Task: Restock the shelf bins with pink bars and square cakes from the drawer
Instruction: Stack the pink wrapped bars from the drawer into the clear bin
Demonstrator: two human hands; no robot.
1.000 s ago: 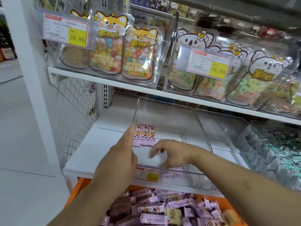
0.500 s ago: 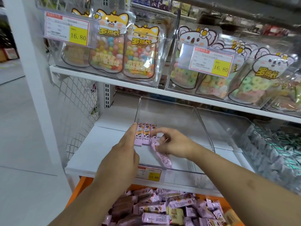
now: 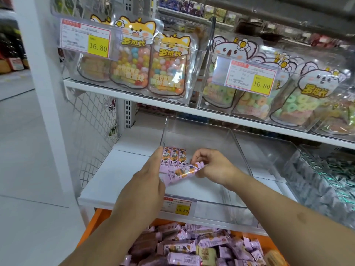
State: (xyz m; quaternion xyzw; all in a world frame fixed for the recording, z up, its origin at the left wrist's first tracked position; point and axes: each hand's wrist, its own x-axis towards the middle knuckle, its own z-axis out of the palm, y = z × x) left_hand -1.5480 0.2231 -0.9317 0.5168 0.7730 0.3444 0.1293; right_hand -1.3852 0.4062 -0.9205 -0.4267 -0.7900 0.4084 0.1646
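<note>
The right hand (image 3: 213,166) now pinches a pink bar (image 3: 184,172) by its end, fingers curled round the wrapper, and holds it tilted low inside the clear bin (image 3: 201,135). A second ago that hand was down near the bin's front wall with no bar showing – so a fresh bar has come up into the bin and swung toward the row.

Three pink bars (image 3: 174,157) already stand side by side at the bin's left wall, at about eleven o'clock from the held one. The left hand (image 3: 148,181) reaches in with fingers straight, its tips against the leftmost bar, and has hardly moved (it seems to be bracing the row upright).

My guess is the new bar goes in as the fourth, just at three o'clock of the row. The bin is mostly bare floor, and the orange drawer (image 3: 92,223) at six o'clock is heaped with pink bars and a few square cakes (image 3: 205,253) – plenty left to do.
</note>
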